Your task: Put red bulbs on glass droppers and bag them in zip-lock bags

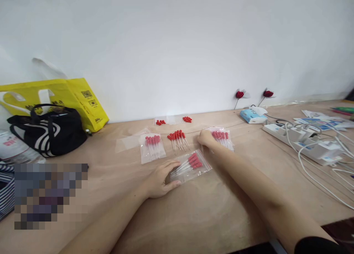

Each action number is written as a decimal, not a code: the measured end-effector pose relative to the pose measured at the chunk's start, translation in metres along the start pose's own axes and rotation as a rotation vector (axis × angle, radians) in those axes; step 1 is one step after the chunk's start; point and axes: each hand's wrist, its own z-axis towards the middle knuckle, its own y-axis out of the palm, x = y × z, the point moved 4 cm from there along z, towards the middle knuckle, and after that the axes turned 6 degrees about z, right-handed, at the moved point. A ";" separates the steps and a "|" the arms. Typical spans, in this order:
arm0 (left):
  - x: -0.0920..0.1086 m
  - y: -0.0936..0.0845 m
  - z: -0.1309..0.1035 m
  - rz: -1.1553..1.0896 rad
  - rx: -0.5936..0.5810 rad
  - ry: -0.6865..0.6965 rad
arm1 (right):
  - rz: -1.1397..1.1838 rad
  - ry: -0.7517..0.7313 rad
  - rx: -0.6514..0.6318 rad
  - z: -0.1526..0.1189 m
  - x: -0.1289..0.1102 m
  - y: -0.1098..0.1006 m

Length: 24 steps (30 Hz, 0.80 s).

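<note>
My left hand (163, 178) curls thumb and fingers around the left end of a clear zip bag (182, 177) holding several glass droppers with red rubber bulbs (195, 161). Reaching further out, my right hand (207, 138) has its fingers closed at the left side of another zip bag (228, 134) of red-bulbed droppers; what they pinch is hidden. Between the hands and the wall, loose droppers (178, 136) lie in a row. A third filled zip bag (152, 147) lies left of them.
Small red bulbs (187, 119) lie on clear plastic by the wall. A black bag (52, 130) and a yellow tote (91, 106) stand at left. At right are a blue tissue pack (253, 115), a power strip (279, 130) with cables, papers and two red artificial flowers (239, 95).
</note>
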 end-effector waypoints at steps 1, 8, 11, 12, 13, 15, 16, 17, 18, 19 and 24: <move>0.000 0.000 0.000 0.002 0.004 0.000 | 0.000 -0.007 0.022 -0.002 0.000 -0.006; 0.003 -0.002 0.002 0.021 -0.003 -0.038 | 0.348 -0.035 0.197 -0.041 0.025 -0.052; 0.002 -0.001 0.003 0.031 -0.017 -0.045 | 0.588 0.012 0.254 -0.063 0.035 -0.054; 0.002 -0.001 0.003 0.029 -0.018 -0.042 | 0.637 0.023 0.272 -0.068 0.035 -0.055; 0.002 -0.001 0.003 0.025 -0.016 -0.038 | 0.673 0.030 0.287 -0.072 0.035 -0.055; 0.002 -0.001 0.003 0.016 -0.016 -0.033 | 0.704 0.024 0.313 -0.077 0.031 -0.056; 0.002 -0.001 0.003 0.013 -0.018 -0.032 | 0.704 0.013 0.326 -0.078 0.029 -0.057; 0.002 -0.002 0.002 0.012 -0.019 -0.030 | 0.697 -0.001 0.343 -0.078 0.027 -0.059; 0.002 -0.002 0.002 0.010 -0.020 -0.029 | 0.689 -0.014 0.358 -0.079 0.026 -0.060; 0.002 -0.002 0.002 0.010 -0.024 -0.028 | 0.684 -0.023 0.370 -0.079 0.025 -0.062; 0.002 -0.002 0.001 0.017 -0.051 -0.029 | 0.734 0.000 0.351 -0.081 0.025 -0.060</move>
